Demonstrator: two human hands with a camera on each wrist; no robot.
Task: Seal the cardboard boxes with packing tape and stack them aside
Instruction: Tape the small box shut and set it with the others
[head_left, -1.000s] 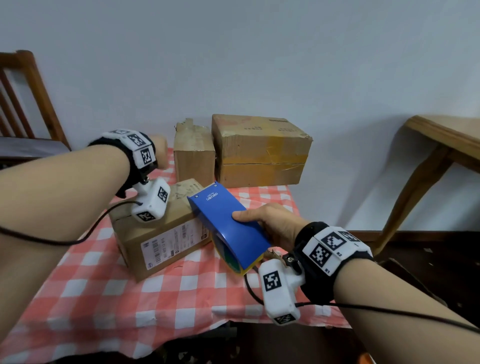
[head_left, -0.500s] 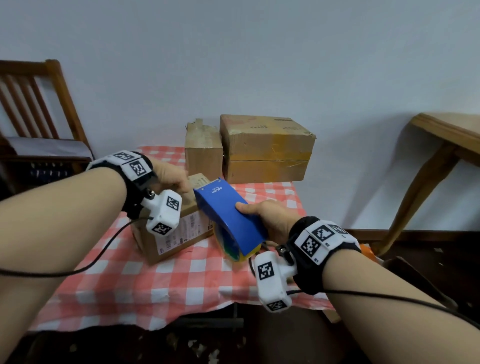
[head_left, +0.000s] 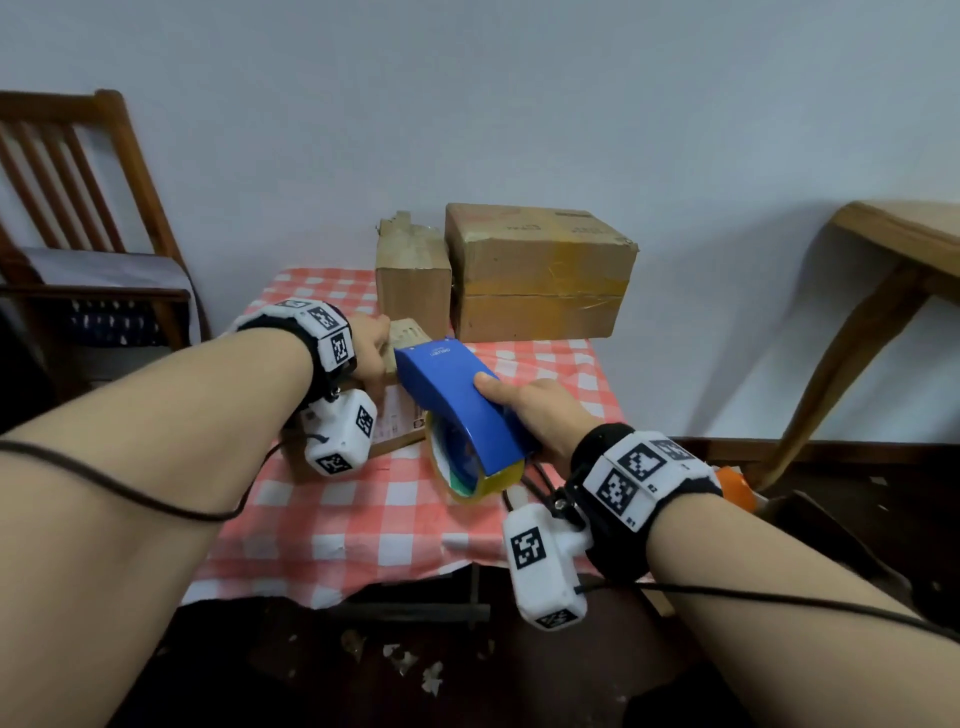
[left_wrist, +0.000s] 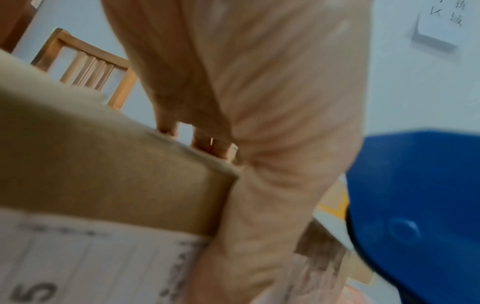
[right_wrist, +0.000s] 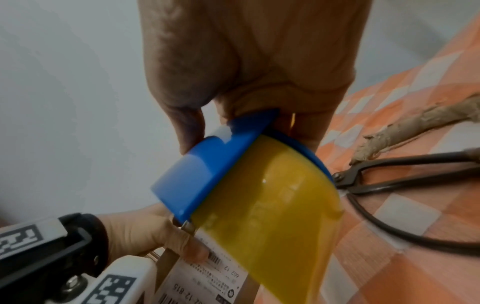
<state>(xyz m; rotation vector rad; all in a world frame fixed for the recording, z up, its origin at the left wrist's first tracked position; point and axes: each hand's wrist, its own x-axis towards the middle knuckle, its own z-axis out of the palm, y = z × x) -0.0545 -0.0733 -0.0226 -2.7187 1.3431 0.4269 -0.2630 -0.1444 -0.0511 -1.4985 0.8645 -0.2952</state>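
The small brown cardboard box with a white shipping label (head_left: 400, 415) now sits nearer the front left of the red-and-white checked worktop (head_left: 363, 519) than a second ago. The left hand (head_left: 371, 353) has dropped onto its top, fingers (left_wrist: 207, 142) curled over the far edge. The right hand (head_left: 535, 415) grips the blue dispenser with yellow packing tape (head_left: 462, 410), its nose touching the box, so taping looks about to start. Black scissors (right_wrist: 405, 181) lie close right. Two brown boxes (head_left: 540, 270) stand behind against the wall; room lies forward only.
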